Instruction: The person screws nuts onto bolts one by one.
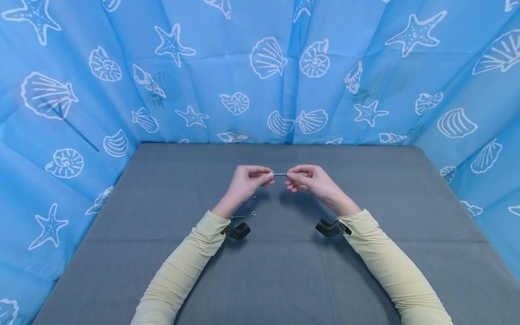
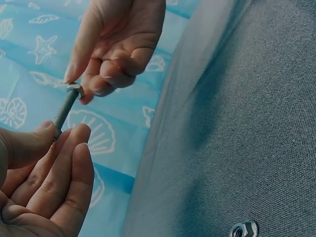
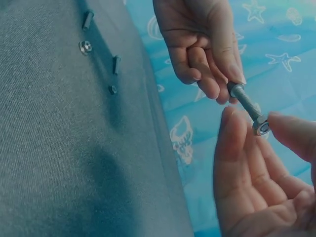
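A silver threaded bolt (image 1: 280, 174) bridges the two hands above the far half of the table. The left hand (image 1: 245, 183) pinches its head end between thumb and fingers, partly covering the head. At the other end of the shank a hex nut (image 3: 261, 126) sits on the bolt's tip. The thumb and fingers of the right hand (image 1: 317, 180) hold this nut. In the left wrist view the shank (image 2: 65, 109) slants up from the left fingertips to the nut. The right wrist view shows the right index finger lifted a little off the nut.
On the grey table (image 1: 280, 280), near the left wrist, lie a loose bolt (image 1: 238, 217), a nut (image 1: 253, 213) and a smaller nut (image 1: 254, 197). A second loose bolt (image 3: 116, 64) shows in the right wrist view. Blue shell-patterned curtains (image 1: 243, 72) surround the table.
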The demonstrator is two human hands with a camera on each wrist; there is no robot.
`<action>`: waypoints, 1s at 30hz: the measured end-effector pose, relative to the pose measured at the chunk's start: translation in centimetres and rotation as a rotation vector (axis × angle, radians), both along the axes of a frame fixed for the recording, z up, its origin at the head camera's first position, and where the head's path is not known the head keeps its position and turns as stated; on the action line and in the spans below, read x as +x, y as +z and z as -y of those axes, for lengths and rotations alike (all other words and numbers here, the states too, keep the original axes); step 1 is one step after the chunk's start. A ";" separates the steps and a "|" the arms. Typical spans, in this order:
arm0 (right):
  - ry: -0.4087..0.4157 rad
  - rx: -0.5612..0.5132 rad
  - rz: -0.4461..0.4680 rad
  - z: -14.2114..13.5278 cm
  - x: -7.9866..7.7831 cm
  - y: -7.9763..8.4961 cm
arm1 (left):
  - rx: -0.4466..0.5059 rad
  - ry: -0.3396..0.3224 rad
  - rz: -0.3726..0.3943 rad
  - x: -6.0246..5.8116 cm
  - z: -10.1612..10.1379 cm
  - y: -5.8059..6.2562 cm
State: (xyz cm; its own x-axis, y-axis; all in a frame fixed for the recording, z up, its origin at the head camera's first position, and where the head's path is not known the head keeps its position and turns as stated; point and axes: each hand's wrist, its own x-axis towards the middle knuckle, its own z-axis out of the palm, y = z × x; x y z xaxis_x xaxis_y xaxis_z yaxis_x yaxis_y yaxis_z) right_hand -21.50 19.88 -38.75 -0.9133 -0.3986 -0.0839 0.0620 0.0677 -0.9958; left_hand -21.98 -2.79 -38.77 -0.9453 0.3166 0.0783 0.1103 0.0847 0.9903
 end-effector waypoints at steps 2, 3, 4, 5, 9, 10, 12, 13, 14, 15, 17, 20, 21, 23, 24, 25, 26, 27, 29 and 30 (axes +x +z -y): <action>0.002 0.015 0.005 0.0 0.0 0.0 | -0.009 -0.003 0.003 0.4 0.0 0.7; 0.000 0.016 0.006 0.1 0.0 0.0 | -0.015 -0.003 0.003 0.6 0.0 1.1; 0.000 0.009 0.005 0.1 0.0 0.0 | -0.021 -0.001 0.000 0.9 0.0 1.5; 0.000 -0.003 0.005 0.0 0.0 0.0 | -0.020 0.001 -0.005 1.1 0.0 1.7; -0.001 -0.043 -0.002 -0.1 0.0 0.1 | -0.021 0.004 -0.007 1.2 -0.1 1.8; -0.003 -0.044 -0.001 -0.1 0.0 0.1 | -0.016 0.003 -0.005 1.2 -0.1 1.8; -0.009 -0.026 0.002 -0.1 0.0 0.1 | -0.016 -0.001 0.004 1.0 -0.1 1.5; -0.011 -0.010 0.002 0.0 0.0 0.0 | -0.013 -0.002 0.007 0.7 -0.1 1.1; -0.015 -0.001 0.009 0.0 0.0 0.0 | -0.010 -0.004 0.008 0.5 -0.1 0.8; -0.015 0.003 0.013 0.0 0.0 0.0 | -0.006 -0.002 0.009 0.3 -0.1 0.4; -0.013 0.012 0.013 0.1 0.0 -0.1 | -0.002 0.004 0.004 -0.2 -0.2 -0.3; -0.018 -0.023 0.011 0.1 0.0 -0.1 | 0.007 0.018 -0.007 -0.5 -0.2 -0.9; -0.019 -0.034 0.006 0.1 0.1 -0.1 | 0.008 0.024 -0.011 -0.4 -0.2 -0.9; -0.022 -0.043 -0.007 0.1 0.1 -0.1 | 0.008 0.033 -0.017 -0.4 -0.2 -1.0; -0.024 -0.047 -0.011 0.2 0.1 -0.1 | 0.009 0.036 -0.019 -0.4 -0.2 -1.0; -0.025 -0.044 -0.014 0.2 0.1 -0.1 | 0.010 0.038 -0.021 -0.4 -0.2 -1.0; -0.025 -0.039 -0.014 0.3 0.1 -0.1 | 0.011 0.041 -0.023 -0.3 -0.2 -0.9; -0.026 -0.029 -0.015 0.4 0.1 -0.1 | 0.013 0.044 -0.023 -0.3 -0.2 -0.9; -0.031 -0.015 -0.006 0.5 0.1 -0.1 | 0.017 0.049 -0.025 -0.3 -0.2 -0.9; -0.032 -0.013 0.001 0.6 0.1 -0.1 | 0.018 0.052 -0.024 -0.3 -0.2 -0.9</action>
